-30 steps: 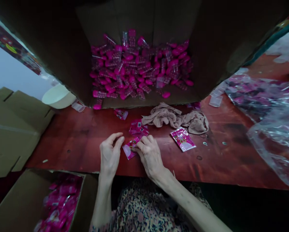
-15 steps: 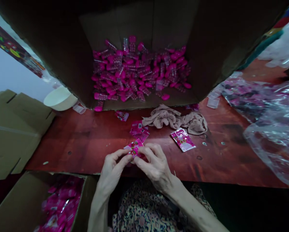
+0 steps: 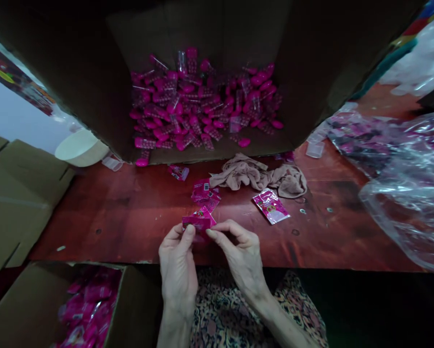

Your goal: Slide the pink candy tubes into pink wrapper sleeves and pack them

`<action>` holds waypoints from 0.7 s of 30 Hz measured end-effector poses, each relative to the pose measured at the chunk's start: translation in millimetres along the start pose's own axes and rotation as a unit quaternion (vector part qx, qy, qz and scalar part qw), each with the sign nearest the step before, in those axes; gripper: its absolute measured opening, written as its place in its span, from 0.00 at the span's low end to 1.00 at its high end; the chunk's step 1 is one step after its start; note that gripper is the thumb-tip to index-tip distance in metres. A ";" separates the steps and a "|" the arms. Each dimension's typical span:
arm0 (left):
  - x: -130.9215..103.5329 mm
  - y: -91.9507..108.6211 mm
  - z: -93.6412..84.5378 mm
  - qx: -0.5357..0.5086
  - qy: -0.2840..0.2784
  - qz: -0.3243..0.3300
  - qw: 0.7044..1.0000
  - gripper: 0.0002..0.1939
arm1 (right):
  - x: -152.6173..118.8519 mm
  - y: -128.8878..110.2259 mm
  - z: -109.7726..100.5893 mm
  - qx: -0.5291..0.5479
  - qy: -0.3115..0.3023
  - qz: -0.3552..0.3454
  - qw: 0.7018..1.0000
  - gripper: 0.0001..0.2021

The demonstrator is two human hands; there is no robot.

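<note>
Head view: the left hand is gripping a pink packet between thumb and fingers, and the right hand is pinching its right edge between thumb and fingertip. The packet is sitting over the tabletop, to the left of the cloth and nearer the person. Whether it is sealed or open is not showing.

For a sure hold, the left thumb should be pressing flat while the right fingertips are taking only the edge, so that the film is lying taut; too hard a squeeze would probably be creasing it. Working with both grips close together should be giving finer control.

Loose packets are lying just off the cloth's left end, a flat packet is resting on its near side, and a box with pink-capped tubes is standing beyond it.
</note>
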State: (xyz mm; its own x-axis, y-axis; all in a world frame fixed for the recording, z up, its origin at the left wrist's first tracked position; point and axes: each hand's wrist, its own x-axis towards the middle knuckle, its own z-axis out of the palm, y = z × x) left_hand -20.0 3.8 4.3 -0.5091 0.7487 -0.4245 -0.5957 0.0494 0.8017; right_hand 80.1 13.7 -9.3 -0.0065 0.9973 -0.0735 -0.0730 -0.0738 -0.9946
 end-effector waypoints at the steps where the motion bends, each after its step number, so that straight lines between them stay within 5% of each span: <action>1: 0.8 1.3 -2.1 -0.009 -0.001 -0.004 1.000 0.11 | 0.9 -0.7 -2.3 0.003 0.004 0.005 1.000 0.06; 7: -3.8 6.0 -3.2 -0.029 -0.003 -0.041 0.999 0.09 | 1.4 -1.9 0.6 -0.015 -0.066 -0.017 0.998 0.10; 9: -7.2 5.6 -1.3 -0.024 -0.017 -0.051 0.998 0.08 | 0.6 -2.1 3.6 -0.009 -0.074 -0.033 0.997 0.04; 15: -4.0 5.2 -5.3 0.073 -0.088 -0.039 0.993 0.16 | 1.7 -2.4 -7.1 -0.074 -0.112 -0.092 0.987 0.08; 21: -4.4 -4.6 -2.8 0.090 -0.044 -0.018 0.995 0.10 | -2.0 11.7 -16.4 -0.212 -0.113 -0.165 0.957 0.07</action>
State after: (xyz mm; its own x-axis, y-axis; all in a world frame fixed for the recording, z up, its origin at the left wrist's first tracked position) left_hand -16.8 -1.6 1.4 -0.4286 0.7984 -0.4229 -0.4883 0.1891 0.8519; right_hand 95.6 10.8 -22.0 -0.2715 0.9369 0.2203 0.3026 0.3004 -0.9045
